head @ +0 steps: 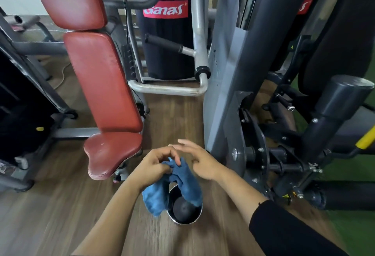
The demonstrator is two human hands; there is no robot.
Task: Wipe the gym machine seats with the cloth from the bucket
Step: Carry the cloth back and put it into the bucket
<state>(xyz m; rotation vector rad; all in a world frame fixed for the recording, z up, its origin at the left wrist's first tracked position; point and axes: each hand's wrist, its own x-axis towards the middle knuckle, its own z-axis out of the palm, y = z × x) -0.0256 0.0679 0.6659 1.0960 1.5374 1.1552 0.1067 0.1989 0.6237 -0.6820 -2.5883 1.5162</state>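
Left hand (156, 164) pinches the blue cloth (174, 184) by its top, fingers curled round the bunched fabric. The cloth hangs in two folds over the metal bucket (185, 218), lower ends at the rim. Right hand (199, 159) is just beside the cloth, fingers spread and loose, holding nothing. The red seat (109, 152) is near, to the left; its front edge faces the hands. Bare wood floor (174, 118) runs between the seat and the grey machine frame (225, 69) on the right.
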